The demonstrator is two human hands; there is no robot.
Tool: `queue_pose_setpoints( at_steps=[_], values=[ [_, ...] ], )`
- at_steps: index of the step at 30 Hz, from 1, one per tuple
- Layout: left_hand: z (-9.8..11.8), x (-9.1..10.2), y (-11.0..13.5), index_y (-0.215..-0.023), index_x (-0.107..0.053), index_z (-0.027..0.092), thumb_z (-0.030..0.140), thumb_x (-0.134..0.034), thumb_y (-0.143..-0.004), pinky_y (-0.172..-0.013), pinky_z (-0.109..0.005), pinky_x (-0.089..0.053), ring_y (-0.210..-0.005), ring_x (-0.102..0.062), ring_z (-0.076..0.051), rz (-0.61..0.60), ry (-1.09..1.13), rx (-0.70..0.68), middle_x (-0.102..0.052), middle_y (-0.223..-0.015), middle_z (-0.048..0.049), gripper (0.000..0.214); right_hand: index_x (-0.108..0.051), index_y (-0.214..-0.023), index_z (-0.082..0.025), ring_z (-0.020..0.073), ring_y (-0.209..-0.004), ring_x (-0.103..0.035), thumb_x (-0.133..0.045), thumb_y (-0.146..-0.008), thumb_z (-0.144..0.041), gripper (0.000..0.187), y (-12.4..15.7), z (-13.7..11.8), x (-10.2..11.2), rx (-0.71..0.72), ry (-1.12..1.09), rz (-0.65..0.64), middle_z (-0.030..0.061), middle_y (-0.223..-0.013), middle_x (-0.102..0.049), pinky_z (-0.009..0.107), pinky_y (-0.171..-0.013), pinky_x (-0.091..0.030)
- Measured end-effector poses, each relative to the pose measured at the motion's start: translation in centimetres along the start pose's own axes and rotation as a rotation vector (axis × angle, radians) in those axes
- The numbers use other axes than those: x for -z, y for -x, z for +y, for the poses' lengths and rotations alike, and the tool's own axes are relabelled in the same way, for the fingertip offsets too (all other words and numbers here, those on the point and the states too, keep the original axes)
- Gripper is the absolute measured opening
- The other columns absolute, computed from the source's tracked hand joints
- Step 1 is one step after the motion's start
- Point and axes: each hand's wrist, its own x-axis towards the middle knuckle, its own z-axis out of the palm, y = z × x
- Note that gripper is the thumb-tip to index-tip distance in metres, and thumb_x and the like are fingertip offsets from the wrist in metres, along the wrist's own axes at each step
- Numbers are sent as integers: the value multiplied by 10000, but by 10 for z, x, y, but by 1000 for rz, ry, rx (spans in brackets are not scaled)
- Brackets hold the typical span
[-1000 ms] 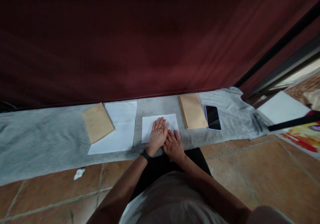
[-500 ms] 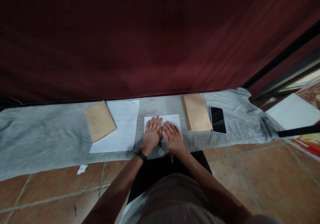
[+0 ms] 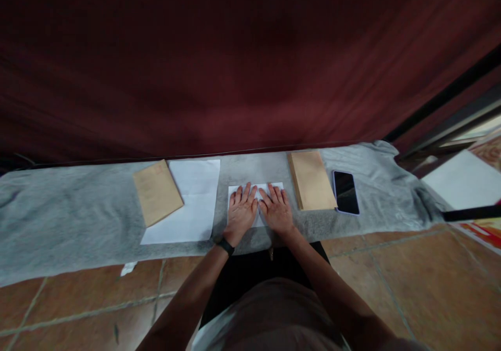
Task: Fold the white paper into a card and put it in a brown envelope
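Pressing left hand [image 3: 241, 213], right hand [image 3: 277, 210] flat, fingers spread, on white paper [image 3: 256, 189].

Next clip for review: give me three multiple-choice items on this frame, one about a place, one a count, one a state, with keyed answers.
1. Where does the phone lie?
A. right of the right envelope stack
B. on the white sheets
C. on the tiles

2. How many brown envelope stacks lie on the grey cloth?
A. one
B. two
C. four

3. How are the hands placed?
A. flat on the folded paper
B. lifted
C. clenched

Answers:
1 A, it lies beside the right envelope stack.
2 B, the left envelope stack is the second.
3 A, left hand and right hand press the folded paper.
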Motion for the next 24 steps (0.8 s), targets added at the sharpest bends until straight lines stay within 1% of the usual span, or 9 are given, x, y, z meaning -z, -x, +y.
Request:
queue_pose_setpoints(
  at_steps=[2, 5, 9, 12, 14, 16, 21, 24],
  values=[
    [1, -2, -1, -1553, -428, 253, 323, -367, -1037, -1219, -533, -281, -1512, -329, -332, 11, 2, 24, -354, -1648, -26, 524, -531, -1483, -271, 332, -1469, -389, -481, -1047, -377, 451, 0, -1, 0, -19, 6, 6, 121, -1617, -405, 565, -1199, -259],
    [0, -6, 0, -1565, -407, 225, 347, -370, -1037, -1241, -555, -237, -1535, -287, -326, 20, 5, 76, -341, -1651, -59, 543, -527, -1486, -258, 349, -1479, -365, -494, -1042, -395, 466, 1, -2, 1, -38, 4, 10, 135, -1626, -385, 593, -1198, -241],
    [-8, -10, 5, -1571, -368, 111, 353, -376, -1027, -1261, -536, -216, -1549, -256, -309, 28, 20, 139, -306, -1652, -149, 595, -514, -1496, -254, 350, -1490, -347, -509, -1034, -412, 489, 1, -2, 3, -43, -6, 2, 139, -1645, -346, 585, -1198, -252],
    [-12, -9, 10, -1576, -321, 44, 340, -367, -1017, -1254, -577, -218, -1546, -258, -327, 100, 47, 173, -310, -1636, -202, 633, -509, -1500, -251, 344, -1483, -362, -513, -1032, -397, 490, 1, -3, 3, -53, -12, -13, 141, -1651, -332, 583, -1204, -245],
    [-10, -7, 15, -1574, -315, 32, 316, -359, -1013, -1252, -613, -199, -1550, -240, -336, 146, 53, 174, -321, -1628, -210, 631, -513, -1497, -251, 345, -1478, -369, -518, -1030, -390, 487, 1, -3, 3, -53, -20, -4, 144, -1648, -338, 587, -1202, -247],
    [-4, -4, 21, -1569, -337, 48, 284, -352, -1013, -1262, -606, -183, -1560, -209, -326, 135, 47, 129, -324, -1634, -186, 604, -512, -1498, -247, 352, -1481, -362, -522, -1027, -388, 492, 1, -3, 2, -46, -24, 13, 148, -1644, -343, 590, -1194, -259],
    [12, 5, 39, -1553, -403, 141, 243, -354, -1020, -1287, -492, -221, -1565, -211, -249, -27, 48, -96, -382, -1631, -78, 545, -483, -1520, -236, 350, -1502, -327, -480, -1043, -355, 491, 3, -1, 4, -21, -12, -24, 144, -1663, -302, 576, -1194, -261],
    [14, 6, 45, -1535, -435, 162, 249, -365, -1020, -1282, -490, -240, -1562, -220, -255, -52, 52, -135, -397, -1626, -55, 528, -507, -1503, -225, 342, -1500, -334, -445, -1054, -331, 466, 0, 0, 7, -28, -21, -33, 147, -1654, -322, 577, -1200, -253]
  ],
)
